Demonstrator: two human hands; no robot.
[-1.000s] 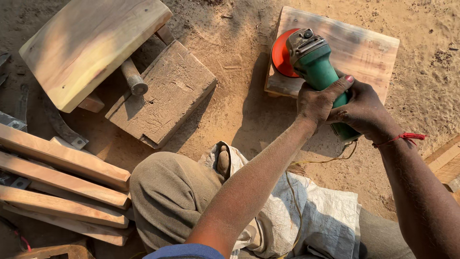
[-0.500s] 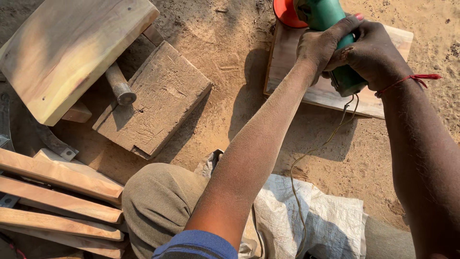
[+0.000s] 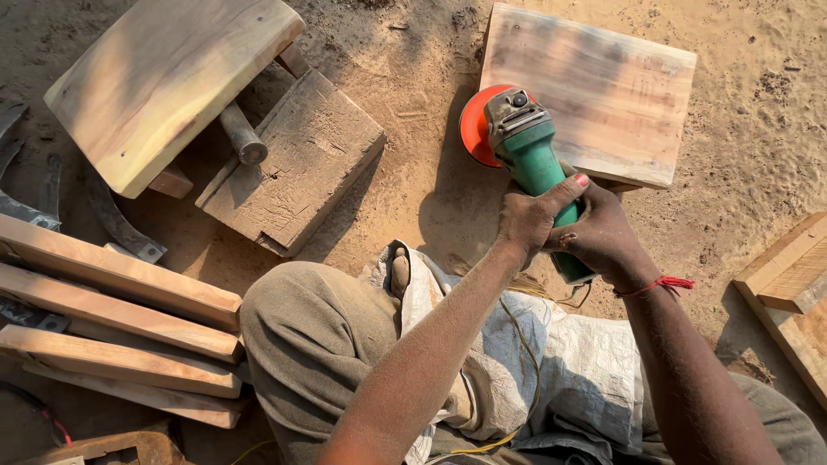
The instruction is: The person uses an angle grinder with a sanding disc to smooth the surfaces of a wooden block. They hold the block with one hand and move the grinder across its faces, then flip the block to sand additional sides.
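The hands hide the grinder's (image 3: 536,168) grip; its orange disc (image 3: 473,127) is half hidden. The right plank (image 3: 797,284) is cut off.

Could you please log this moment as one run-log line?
left hand: grips grinder | right hand: grips grinder | disc: at board edge | ground: sand

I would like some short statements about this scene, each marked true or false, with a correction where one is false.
1. Both hands grip the green angle grinder. True: the left hand and the right hand wrap its body.
2. The grinder's disc is blue. False: it is orange-red.
3. The disc lies at the left edge of a wooden board. True.
4. A red string is tied on the left wrist. False: it is on the right wrist.
5. The stacked wooden slats lie to the person's right. False: they lie to the left.
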